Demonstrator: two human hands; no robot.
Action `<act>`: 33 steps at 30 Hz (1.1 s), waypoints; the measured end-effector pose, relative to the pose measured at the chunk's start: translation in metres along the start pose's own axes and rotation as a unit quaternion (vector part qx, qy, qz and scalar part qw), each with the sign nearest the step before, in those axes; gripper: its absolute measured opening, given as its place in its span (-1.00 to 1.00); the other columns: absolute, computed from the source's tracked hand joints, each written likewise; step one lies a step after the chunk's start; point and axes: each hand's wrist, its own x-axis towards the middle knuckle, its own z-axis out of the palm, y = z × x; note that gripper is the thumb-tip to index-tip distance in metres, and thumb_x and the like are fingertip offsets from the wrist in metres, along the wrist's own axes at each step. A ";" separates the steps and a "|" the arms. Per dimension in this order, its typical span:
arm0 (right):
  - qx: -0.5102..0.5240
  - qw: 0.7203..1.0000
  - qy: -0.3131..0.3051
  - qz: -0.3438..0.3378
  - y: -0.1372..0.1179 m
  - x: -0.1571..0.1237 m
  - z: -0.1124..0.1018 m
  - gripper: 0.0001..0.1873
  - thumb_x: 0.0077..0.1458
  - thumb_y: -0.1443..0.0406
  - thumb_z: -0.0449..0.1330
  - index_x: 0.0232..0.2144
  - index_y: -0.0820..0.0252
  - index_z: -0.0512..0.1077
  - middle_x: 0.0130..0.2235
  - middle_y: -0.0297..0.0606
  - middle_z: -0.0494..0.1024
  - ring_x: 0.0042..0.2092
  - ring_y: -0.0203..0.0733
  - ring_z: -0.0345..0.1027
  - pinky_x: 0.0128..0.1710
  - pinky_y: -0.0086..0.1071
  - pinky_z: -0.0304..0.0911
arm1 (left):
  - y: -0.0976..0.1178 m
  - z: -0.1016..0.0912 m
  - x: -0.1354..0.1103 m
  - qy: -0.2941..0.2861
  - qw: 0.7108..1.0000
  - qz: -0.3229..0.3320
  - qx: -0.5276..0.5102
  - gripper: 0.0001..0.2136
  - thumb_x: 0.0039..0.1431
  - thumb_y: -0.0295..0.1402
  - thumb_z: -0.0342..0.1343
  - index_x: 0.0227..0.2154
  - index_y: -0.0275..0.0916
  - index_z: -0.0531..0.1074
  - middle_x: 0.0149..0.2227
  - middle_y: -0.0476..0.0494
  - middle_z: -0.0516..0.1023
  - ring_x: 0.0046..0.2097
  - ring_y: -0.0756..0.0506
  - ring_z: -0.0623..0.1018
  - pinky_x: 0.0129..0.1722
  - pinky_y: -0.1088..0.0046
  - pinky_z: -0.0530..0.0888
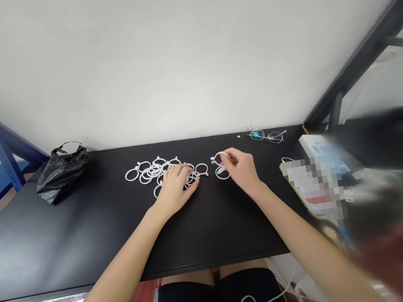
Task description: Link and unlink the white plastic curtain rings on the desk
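Observation:
A loose pile of white curtain-type rings [146, 176], each with a small knob or tab, lies on the black table. My left hand [175, 189] rests palm down on the pile's right side, fingers stretched out and hiding some of the rings. To the right of the pile, my right hand [242, 167] pinches a white ring [219, 154] between thumb and fingers. Just under it is another white ring [222, 175], partly covered by my fingers; whether it is held too I cannot tell.
A black plastic bag [63, 170] sits at the table's left back. Eyeglasses [266, 136] lie near the wall on the right. A blurred-out flat object [301, 191], a white and blue box [321, 151] and cables are at the right. The black tabletop [84, 237] ends near my lap.

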 end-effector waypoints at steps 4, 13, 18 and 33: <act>0.000 1.000 -0.002 0.000 0.000 0.000 0.000 -0.69 0.21 0.11 0.08 -0.38 0.17 0.49 -0.51 -0.29 0.54 -0.46 -0.21 0.44 -0.41 -0.41 0.29 | 0.000 0.000 0.000 -0.002 1.000 -0.002 0.002 -0.81 0.26 -0.29 0.08 -0.10 -0.18 0.33 0.05 -0.22 0.44 0.10 -0.26 0.39 0.08 0.08 0.31; 0.024 1.000 -0.007 0.013 -0.005 -0.001 -0.001 -0.68 0.23 0.13 0.04 -0.38 0.17 0.49 -0.52 -0.29 0.53 -0.47 -0.21 0.48 -0.44 -0.43 0.30 | 0.001 0.000 0.000 -0.004 1.000 -0.002 -0.003 -0.81 0.26 -0.29 0.08 -0.10 -0.17 0.33 0.04 -0.22 0.45 0.10 -0.26 0.39 0.08 0.08 0.31; 0.095 0.994 -0.022 0.051 -0.008 0.000 0.000 -0.78 0.11 0.20 0.12 -0.36 0.20 0.50 -0.51 -0.31 0.53 -0.51 -0.24 0.46 -0.48 -0.42 0.36 | 0.001 -0.001 0.000 -0.005 1.000 -0.002 0.000 -0.81 0.26 -0.29 0.07 -0.09 -0.18 0.33 0.04 -0.22 0.44 0.10 -0.25 0.39 0.08 0.08 0.31; 0.363 0.850 -0.313 0.219 -0.023 -0.003 0.005 -0.68 0.04 0.19 0.31 -0.18 0.21 0.42 -0.42 -0.29 0.58 -0.53 -0.35 0.42 -0.65 -0.55 0.30 | 0.015 -0.011 0.003 0.034 0.995 0.078 -0.054 -0.71 0.32 -0.28 0.01 0.07 -0.15 0.31 -0.01 -0.22 0.48 0.02 -0.19 0.45 0.11 0.10 0.29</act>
